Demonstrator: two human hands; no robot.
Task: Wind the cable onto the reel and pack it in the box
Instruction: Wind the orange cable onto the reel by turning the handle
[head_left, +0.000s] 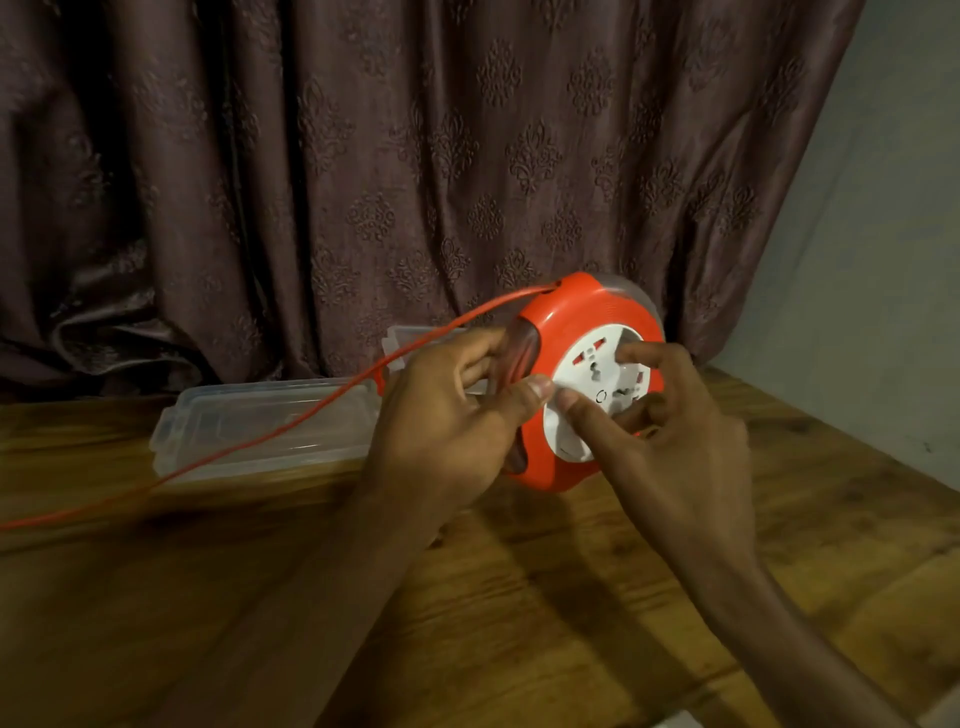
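Orange reel (566, 322) gripped by left hand (447, 421); right hand (670, 441) fingers turn hub; cable (291, 426), slack toward 9 o'clock, may tangle.

cable (260, 441) cut off left, box (260, 421) partly hidden

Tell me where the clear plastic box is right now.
The clear plastic box lies on the wooden table left of centre, against the curtain, behind the left hand and left of the orange reel.
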